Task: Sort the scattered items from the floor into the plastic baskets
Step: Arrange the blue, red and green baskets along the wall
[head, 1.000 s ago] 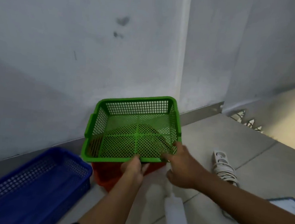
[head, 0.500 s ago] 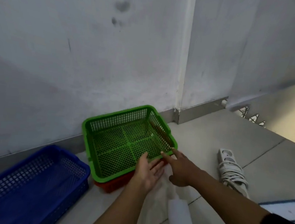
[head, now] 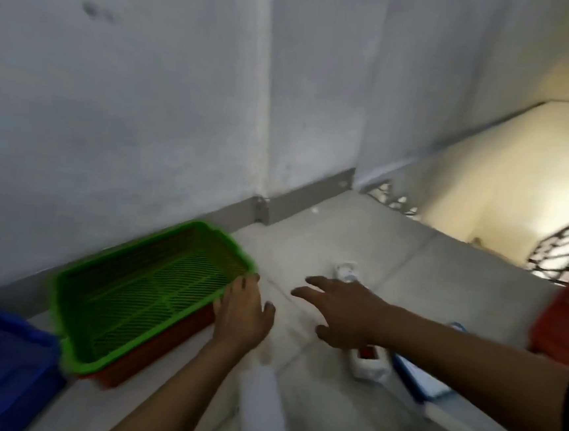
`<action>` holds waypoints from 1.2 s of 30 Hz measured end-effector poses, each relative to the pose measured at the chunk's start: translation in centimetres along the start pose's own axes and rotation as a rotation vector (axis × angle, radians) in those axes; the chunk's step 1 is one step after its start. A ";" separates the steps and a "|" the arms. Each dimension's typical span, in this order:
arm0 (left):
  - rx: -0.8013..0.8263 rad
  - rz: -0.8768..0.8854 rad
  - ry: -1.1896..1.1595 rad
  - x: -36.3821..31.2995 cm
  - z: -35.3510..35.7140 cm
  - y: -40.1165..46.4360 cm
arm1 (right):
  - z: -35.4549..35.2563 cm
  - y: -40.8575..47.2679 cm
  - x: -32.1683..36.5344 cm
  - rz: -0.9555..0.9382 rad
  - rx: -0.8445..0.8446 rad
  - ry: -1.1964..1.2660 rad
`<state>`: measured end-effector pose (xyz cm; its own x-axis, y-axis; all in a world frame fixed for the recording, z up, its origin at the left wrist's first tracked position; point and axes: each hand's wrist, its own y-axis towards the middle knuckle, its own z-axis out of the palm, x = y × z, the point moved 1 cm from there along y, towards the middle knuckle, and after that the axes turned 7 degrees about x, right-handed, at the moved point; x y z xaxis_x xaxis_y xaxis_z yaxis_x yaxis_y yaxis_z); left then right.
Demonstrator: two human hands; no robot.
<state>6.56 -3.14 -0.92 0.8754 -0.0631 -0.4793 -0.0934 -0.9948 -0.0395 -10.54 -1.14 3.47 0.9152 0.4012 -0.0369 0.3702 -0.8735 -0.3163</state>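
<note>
Pale grey plaster walls (head: 130,116) meet at a corner on the far side, with dark smudges high on the left wall and a grey skirting strip (head: 308,200) along their foot. The floor (head: 342,248) is light grey tile. To the far right, warm yellowish light falls on a lower wall beyond a dark metal railing (head: 562,253).

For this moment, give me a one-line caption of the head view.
Left hand rests against the green basket nested in a red one, while the open right hand reaches over the power strip.
</note>
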 end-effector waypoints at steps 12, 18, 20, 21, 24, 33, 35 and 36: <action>0.445 0.565 -0.049 -24.8 11.5 -3.3 | 10.4 -18.5 -23.1 0.792 0.002 0.279; 0.522 0.546 -0.059 -25.8 16.6 -3.8 | 16.1 -22.0 -27.4 0.859 0.156 0.383; 0.550 0.522 -0.045 -25.3 17.5 -3.8 | 16.9 -22.4 -27.7 0.824 0.116 0.339; 0.561 0.510 -0.041 -25.1 17.9 -3.8 | 16.9 -22.6 -27.9 0.810 0.076 0.277; 0.537 0.498 -0.079 -24.8 18.0 -3.6 | 15.7 -22.5 -28.1 0.796 -0.116 0.084; 0.286 0.429 -0.156 -23.5 10.4 -1.4 | 7.6 -20.1 -25.5 0.431 -0.502 -0.105; 0.189 0.402 -0.093 -21.8 7.0 -0.8 | 5.0 -19.0 -23.2 0.284 -0.592 -0.163; 0.122 0.402 -0.015 -20.6 5.1 -0.6 | 3.6 -18.4 -21.9 0.199 -0.651 -0.181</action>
<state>-13.79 -0.85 4.53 0.7508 -0.4426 -0.4904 -0.4825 -0.8744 0.0504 -37.96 7.17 6.72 0.9554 0.2070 -0.2104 0.2704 -0.8998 0.3423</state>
